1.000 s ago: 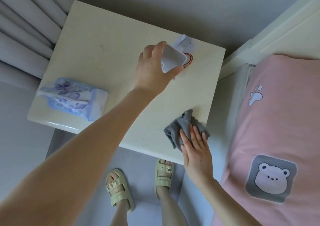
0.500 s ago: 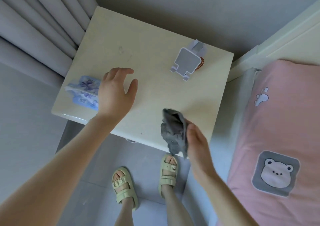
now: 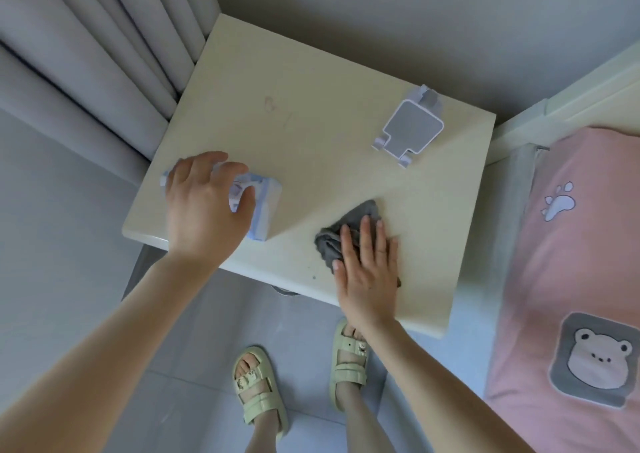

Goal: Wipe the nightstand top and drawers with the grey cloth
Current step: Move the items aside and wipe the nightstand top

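While the right hand [image 3: 369, 272] is lying flat with fingers stretched, pressing the grey cloth [image 3: 341, 236] on the front part of the nightstand top [image 3: 311, 133], the left hand [image 3: 204, 203] is grasping the blue tissue pack [image 3: 263, 206] near the left edge. A white phone stand [image 3: 410, 128] is standing at the back right.

grey cloth [image 3: 349, 230], cream nightstand [image 3: 311, 133], pink bedding [image 3: 581, 244]

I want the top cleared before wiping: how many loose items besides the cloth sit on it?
2: the tissue pack at the front left corner under the left hand, and the phone stand near the back right. None seems hidden.
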`<state>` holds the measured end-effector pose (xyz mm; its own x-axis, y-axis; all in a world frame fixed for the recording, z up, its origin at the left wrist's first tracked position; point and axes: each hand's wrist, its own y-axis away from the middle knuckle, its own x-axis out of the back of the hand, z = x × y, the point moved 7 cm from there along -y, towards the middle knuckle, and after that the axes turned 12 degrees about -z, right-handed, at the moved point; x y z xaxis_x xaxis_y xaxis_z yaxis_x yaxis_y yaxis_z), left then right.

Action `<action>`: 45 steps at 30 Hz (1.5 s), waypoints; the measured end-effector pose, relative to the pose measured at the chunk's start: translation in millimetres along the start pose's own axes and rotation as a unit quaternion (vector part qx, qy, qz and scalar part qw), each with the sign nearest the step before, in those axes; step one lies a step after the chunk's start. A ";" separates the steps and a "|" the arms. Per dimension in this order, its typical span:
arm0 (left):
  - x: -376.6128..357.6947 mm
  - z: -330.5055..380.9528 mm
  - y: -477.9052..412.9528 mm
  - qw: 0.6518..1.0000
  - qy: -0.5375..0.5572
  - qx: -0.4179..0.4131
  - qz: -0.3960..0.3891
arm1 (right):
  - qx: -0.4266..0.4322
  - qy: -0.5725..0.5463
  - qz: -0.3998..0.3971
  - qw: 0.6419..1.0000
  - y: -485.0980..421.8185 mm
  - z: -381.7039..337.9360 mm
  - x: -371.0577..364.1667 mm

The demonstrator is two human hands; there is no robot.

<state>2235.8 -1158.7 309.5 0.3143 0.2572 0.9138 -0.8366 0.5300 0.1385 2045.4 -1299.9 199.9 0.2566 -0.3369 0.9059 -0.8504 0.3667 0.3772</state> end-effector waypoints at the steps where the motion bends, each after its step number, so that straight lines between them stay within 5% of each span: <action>1: 0.7 -6.2 0.5 1.000 0.000 -0.001 -0.002 | 0.032 0.019 -0.003 0.999 1.4 -15.8 -3.5; 5: 6.3 -27.6 -4.0 0.999 0.021 -0.004 -0.023 | 0.107 0.061 -0.032 0.992 12.5 -20.4 -3.1; 10: 10.9 -41.6 -31.2 0.993 0.026 -0.058 -0.096 | -0.004 0.026 -0.015 1.000 -70.1 -19.7 21.4; 15: -15.7 -55.6 -56.0 0.967 -0.026 -0.068 -0.245 | 0.033 0.057 -0.010 0.998 -197.9 -58.0 67.2; 21: -31.4 -52.6 -68.2 0.960 -0.060 -0.120 -0.244 | -0.048 0.018 0.035 0.998 -261.9 -46.7 93.9; 30: -12.5 -56.9 -57.9 0.970 -0.031 -0.119 -0.211 | 0.269 0.168 -0.052 0.947 -135.6 -48.7 49.3; 37: 3.3 -59.3 -55.3 0.978 -0.018 -0.102 -0.181 | 0.060 0.062 -0.003 0.996 -302.5 -103.9 101.8; 40: 6.0 -63.3 -44.7 0.978 -0.008 -0.097 -0.185 | 0.152 0.090 0.009 0.984 -292.1 -154.7 86.5; 45: 16.5 -72.4 -15.3 0.981 0.005 -0.069 -0.179 | 0.404 0.163 -0.041 0.899 -162.6 -150.1 37.9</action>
<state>2286.3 -1104.1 294.8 0.5821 0.0427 0.8120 -0.6032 0.6923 0.3960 2262.3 -1242.1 201.8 0.3417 -0.0145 0.9397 -0.8449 -0.4427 0.3004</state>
